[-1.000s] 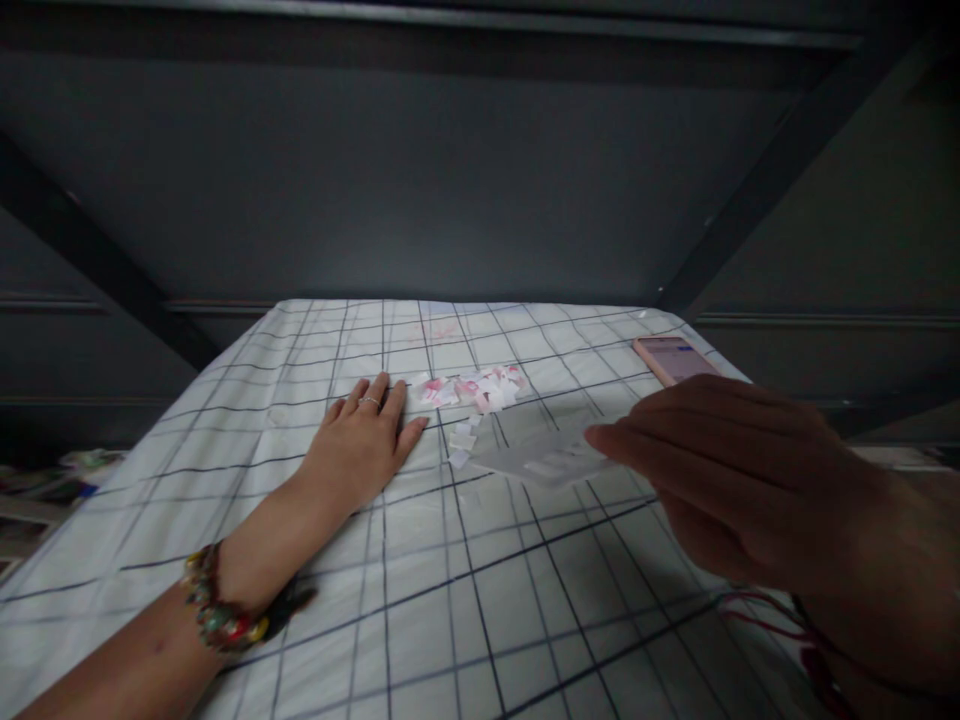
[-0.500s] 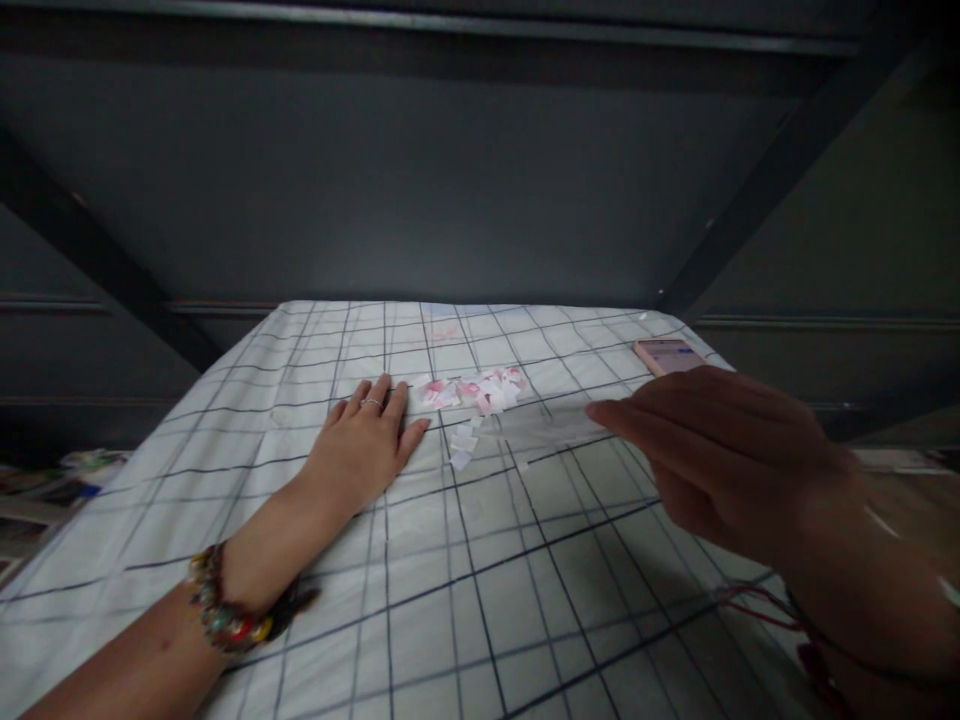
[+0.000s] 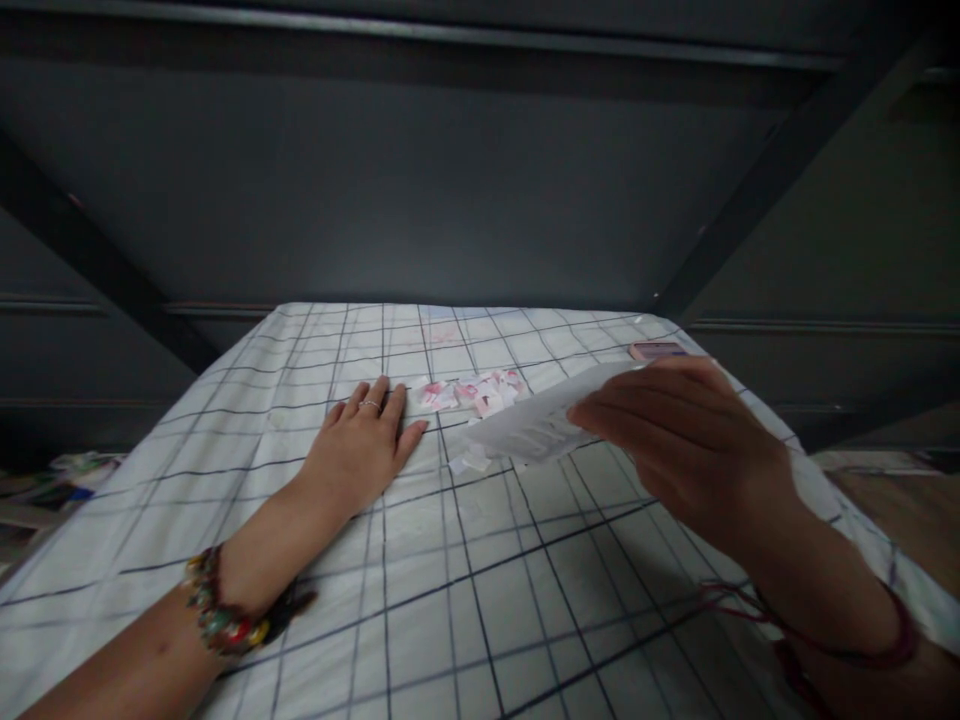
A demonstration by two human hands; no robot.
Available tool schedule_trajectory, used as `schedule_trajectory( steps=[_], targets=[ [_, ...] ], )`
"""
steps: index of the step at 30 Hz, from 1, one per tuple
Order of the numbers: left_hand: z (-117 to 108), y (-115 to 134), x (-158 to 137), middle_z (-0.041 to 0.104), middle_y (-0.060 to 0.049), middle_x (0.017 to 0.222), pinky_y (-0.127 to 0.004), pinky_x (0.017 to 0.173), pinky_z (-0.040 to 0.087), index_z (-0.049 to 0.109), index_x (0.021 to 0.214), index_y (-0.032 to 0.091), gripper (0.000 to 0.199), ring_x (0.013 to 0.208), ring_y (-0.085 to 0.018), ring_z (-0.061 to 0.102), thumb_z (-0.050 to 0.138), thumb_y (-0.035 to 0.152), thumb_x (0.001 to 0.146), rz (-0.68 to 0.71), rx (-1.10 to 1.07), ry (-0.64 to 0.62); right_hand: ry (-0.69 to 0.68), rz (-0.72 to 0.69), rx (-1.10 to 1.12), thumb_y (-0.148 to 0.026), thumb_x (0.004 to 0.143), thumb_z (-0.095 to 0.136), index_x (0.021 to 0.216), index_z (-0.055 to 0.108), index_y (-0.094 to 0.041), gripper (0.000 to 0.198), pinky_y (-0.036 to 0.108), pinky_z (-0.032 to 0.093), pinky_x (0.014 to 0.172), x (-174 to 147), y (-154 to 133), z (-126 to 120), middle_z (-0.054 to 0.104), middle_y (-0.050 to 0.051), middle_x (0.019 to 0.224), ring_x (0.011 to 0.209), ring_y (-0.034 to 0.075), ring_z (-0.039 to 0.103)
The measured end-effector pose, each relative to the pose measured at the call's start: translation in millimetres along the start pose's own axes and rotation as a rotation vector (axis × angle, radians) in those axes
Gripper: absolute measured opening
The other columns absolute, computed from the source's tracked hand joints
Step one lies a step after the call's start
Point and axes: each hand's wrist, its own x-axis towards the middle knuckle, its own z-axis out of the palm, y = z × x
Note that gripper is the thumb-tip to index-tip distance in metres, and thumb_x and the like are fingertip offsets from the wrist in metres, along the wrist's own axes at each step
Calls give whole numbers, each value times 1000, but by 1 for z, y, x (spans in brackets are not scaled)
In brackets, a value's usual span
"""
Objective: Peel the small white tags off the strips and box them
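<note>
My left hand (image 3: 364,450) lies flat on the checked cloth (image 3: 420,580), fingers spread, with a ring on one finger. Just right of its fingertips is a loose row of small pink and white paper scraps (image 3: 491,390). My right hand (image 3: 682,450) pinches a thin, whitish, see-through sheet (image 3: 525,425), perhaps plastic, with faint pale marks on it. The sheet is tilted, its left end low beside a few plain white scraps (image 3: 471,460), partly covering them. Whether its edge touches the scraps or the cloth, I cannot tell.
A phone (image 3: 656,350) in a pink case lies behind my right hand, partly hidden. Dark panels (image 3: 450,180) rise beyond the cloth's far edge. Assorted items (image 3: 82,470) sit lower down at the left.
My right hand has shifted slightly left and turned, so the sheet now shows its broad face instead of a thin blurred edge. More of the phone is covered. My left hand stays put.
</note>
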Motion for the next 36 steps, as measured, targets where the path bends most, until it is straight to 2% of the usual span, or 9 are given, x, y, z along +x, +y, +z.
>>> schedule_trajectory(
  steps=[5, 8, 11, 16, 20, 26, 30, 32, 36],
  targets=[
    [-1, 1, 0, 39, -23, 149, -52, 107, 35, 40, 143, 6, 58, 138, -39, 33, 33, 43, 99, -4, 4, -1, -52, -30, 77, 5, 86, 43, 88, 59, -18, 28, 30, 49, 74, -3, 7, 2, 72, 0, 78, 77, 13, 64],
    [0, 1, 1, 39, -23, 149, -52, 107, 36, 40, 143, 6, 57, 138, -38, 34, 35, 42, 99, -3, -5, 9, -105, 25, 44, 5, 84, 42, 88, 59, -22, 32, 30, 49, 70, -12, 25, -5, 70, -1, 77, 72, 14, 62],
    [1, 1, 1, 39, -22, 149, -51, 107, 36, 41, 143, 6, 57, 138, -38, 33, 36, 42, 99, -7, 1, 9, -89, 59, 4, 2, 85, 42, 90, 60, -25, 32, 31, 48, 68, -18, 35, -7, 69, -2, 79, 73, 16, 61],
    [1, 2, 2, 38, -22, 149, -49, 108, 35, 40, 143, 5, 57, 137, -38, 35, 37, 40, 99, -11, 41, -9, 16, 47, 30, 3, 87, 44, 91, 59, -21, 28, 31, 49, 69, -14, 23, 6, 71, 0, 80, 72, 15, 62],
    [2, 1, 3, 38, -22, 149, -49, 107, 36, 40, 143, 5, 57, 137, -38, 35, 36, 40, 99, -9, 56, 0, 17, 11, 19, 4, 86, 44, 90, 58, -19, 28, 30, 48, 68, -11, 16, 15, 72, 0, 80, 74, 14, 63],
    [0, 2, 2, 37, -22, 150, -49, 108, 34, 40, 144, 6, 57, 138, -37, 33, 33, 42, 99, -15, 49, -28, 43, 48, -26, 5, 84, 45, 92, 61, -18, 29, 31, 46, 62, -13, 18, 9, 70, 2, 79, 72, 16, 61],
    [-2, 3, 2, 36, -22, 150, -49, 108, 34, 39, 144, 5, 58, 139, -37, 31, 32, 42, 100, -19, 40, -42, -37, 20, -45, 6, 83, 43, 90, 61, -17, 30, 32, 42, 55, -12, 19, 5, 68, 2, 74, 64, 16, 58],
    [-2, 3, 1, 36, -23, 150, -50, 108, 34, 39, 144, 5, 58, 139, -38, 31, 33, 42, 100, -22, 26, -41, -67, 2, -9, 7, 83, 44, 90, 61, -17, 30, 31, 42, 55, -11, 19, 2, 68, 1, 73, 62, 15, 57],
    [-2, 3, 1, 37, -23, 150, -52, 108, 35, 39, 144, 5, 58, 138, -38, 32, 35, 41, 99, -22, 1, -28, -22, 1, -21, 7, 84, 44, 92, 59, -18, 30, 31, 45, 61, -9, 16, 0, 69, 2, 77, 67, 15, 59]
  ],
)
